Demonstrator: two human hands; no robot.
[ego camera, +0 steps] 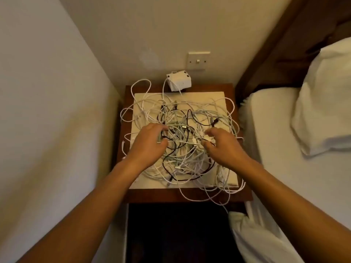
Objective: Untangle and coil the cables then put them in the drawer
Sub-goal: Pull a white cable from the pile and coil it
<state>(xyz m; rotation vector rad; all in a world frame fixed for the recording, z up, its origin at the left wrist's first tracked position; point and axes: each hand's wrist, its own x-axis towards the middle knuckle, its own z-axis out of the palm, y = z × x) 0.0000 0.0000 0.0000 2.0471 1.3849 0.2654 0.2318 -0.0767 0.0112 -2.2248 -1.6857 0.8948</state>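
A tangled heap of cables [187, 118], mostly white with a few dark ones, covers a pale mat [209, 99] on a small dark wooden bedside table [190, 195]. Loops hang over the table's left, front and right edges. My left hand [150, 143] lies on the left side of the heap, its fingers curled into the strands. My right hand [222, 145] lies on the right side, with thumb and fingertips bent among white cables. Whether either hand truly grips a strand is hard to tell. No drawer shows.
A white plug adapter [178, 80] sits at the table's back edge, below a wall switch [197, 60]. A bed with white sheet [284, 130] and pillow [326, 103] stands close on the right. A pale wall [47, 111] closes the left. Dark floor [176, 234] lies in front.
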